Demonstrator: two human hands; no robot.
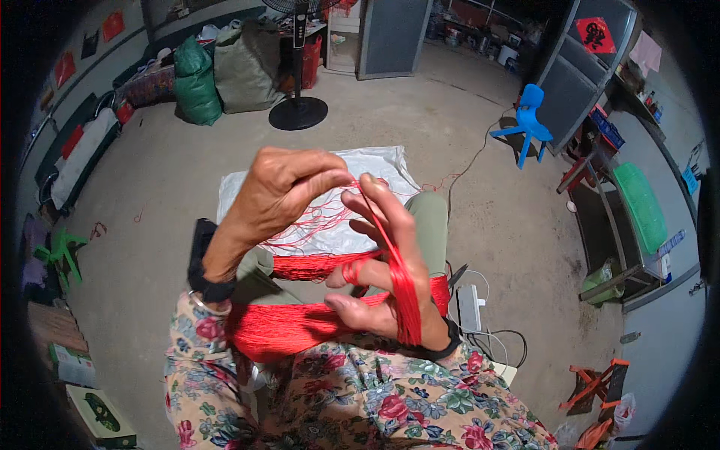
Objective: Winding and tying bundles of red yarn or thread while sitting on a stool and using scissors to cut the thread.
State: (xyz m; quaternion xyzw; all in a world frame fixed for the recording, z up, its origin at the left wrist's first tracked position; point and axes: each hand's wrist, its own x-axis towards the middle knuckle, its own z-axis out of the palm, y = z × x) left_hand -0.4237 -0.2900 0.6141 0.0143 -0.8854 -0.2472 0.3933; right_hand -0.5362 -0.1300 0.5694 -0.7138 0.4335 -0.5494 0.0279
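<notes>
My left hand point(289, 187) is closed in a pinch on a thin red cord point(385, 234) above my lap. That cord runs down to my right hand point(390, 274), where several turns of it are wound across the palm. The right hand's fingers are bent and apart, one fingertip close to the left hand's pinch. Below both hands a thick red skein of the same cord point(281, 330) stretches across my lap, a farther band of it crossing between my knees. Loose red strands lie tangled on a white plastic sheet point(390, 161) in front of me.
A black fan stand point(298, 112) is ahead, right of a green sack point(195, 82) and a pale sack point(244, 71). A blue chair point(527, 124) stands at the far right. On the floor to my right are a white power strip point(470, 307) and cables. A green stool point(61, 255) is left.
</notes>
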